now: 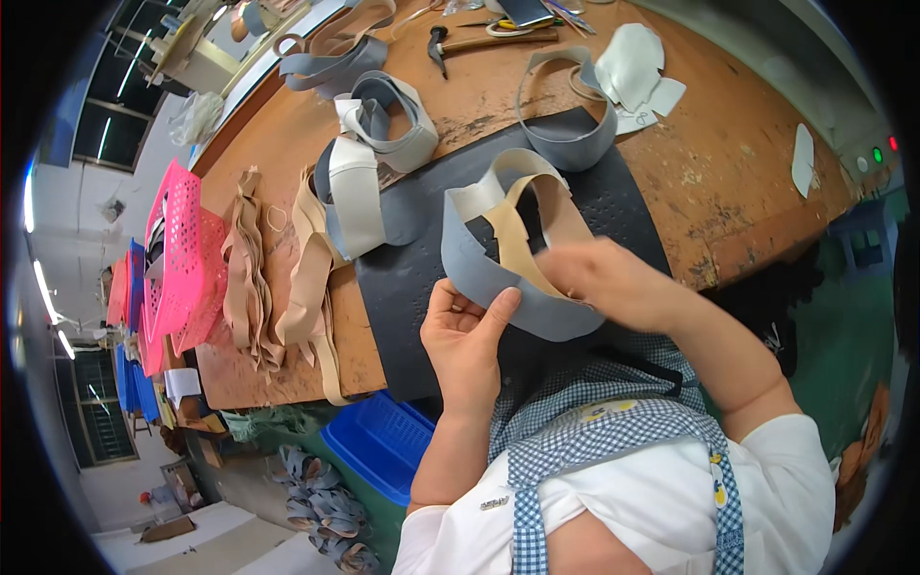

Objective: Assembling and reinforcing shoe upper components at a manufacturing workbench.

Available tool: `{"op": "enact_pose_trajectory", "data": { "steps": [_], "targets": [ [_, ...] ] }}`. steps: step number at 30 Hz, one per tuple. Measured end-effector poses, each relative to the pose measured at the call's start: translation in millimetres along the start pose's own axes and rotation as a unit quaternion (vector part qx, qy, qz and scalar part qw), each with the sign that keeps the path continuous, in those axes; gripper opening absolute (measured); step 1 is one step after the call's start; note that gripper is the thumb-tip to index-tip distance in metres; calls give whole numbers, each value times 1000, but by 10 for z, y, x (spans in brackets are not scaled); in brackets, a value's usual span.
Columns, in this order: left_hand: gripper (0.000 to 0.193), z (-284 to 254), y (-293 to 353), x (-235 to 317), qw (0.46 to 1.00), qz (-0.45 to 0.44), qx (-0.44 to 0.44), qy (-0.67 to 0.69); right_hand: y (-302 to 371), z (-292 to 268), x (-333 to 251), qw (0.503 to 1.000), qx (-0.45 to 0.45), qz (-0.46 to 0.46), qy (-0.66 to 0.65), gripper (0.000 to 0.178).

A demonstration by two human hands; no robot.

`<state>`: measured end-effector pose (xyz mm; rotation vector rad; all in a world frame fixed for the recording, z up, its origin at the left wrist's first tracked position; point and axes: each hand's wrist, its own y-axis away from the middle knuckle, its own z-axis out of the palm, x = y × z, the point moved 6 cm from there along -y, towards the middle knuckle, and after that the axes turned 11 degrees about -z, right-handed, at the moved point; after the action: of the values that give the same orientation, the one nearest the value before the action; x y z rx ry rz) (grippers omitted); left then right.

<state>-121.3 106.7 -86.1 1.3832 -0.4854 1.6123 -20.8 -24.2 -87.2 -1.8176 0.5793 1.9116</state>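
Note:
A looped leather-like piece (522, 305), blue-grey outside with a white section at the far side, is held up over a black perforated mat (402, 326). My left hand (465, 335) grips its near left edge, thumb on the outer face and fingers curled underneath. A tan lining strip (511, 230) stands up inside the loop. My right hand (613, 285) is closed at the loop's right inner edge, slightly blurred, its fingertips partly hidden against the lining.
Similar loops (570, 149) lie beyond the mat, near a hammer (489, 41) and white cut pieces (631, 67). Tan strips (251, 273) are stacked at left beside a pink basket (177, 254). A blue crate (383, 446) sits below the table edge, near a bundle of grey loops (321, 498).

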Motion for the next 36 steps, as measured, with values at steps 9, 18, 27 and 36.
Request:
{"op": "enact_pose_trajectory", "data": {
  "steps": [9, 18, 27, 36],
  "targets": [
    [15, 20, -96, -90, 1000, -7, 16, 13, 221, 17, -115, 994, 54, -45, 88, 17],
    [15, 72, -90, -121, 1000, -18, 19, 7, 197, -8, -119, 989, 63, -62, 117, 22],
    [10, 146, -75, -33, 999, 24, -9, -29, 154, -41, -66, 991, 52, -36, 119, 17],
    [12, 112, -67, -74, 999, 6, -18, -45, 146, 16, -41, 998, 50, -36, -23, 20]
  ]
}}
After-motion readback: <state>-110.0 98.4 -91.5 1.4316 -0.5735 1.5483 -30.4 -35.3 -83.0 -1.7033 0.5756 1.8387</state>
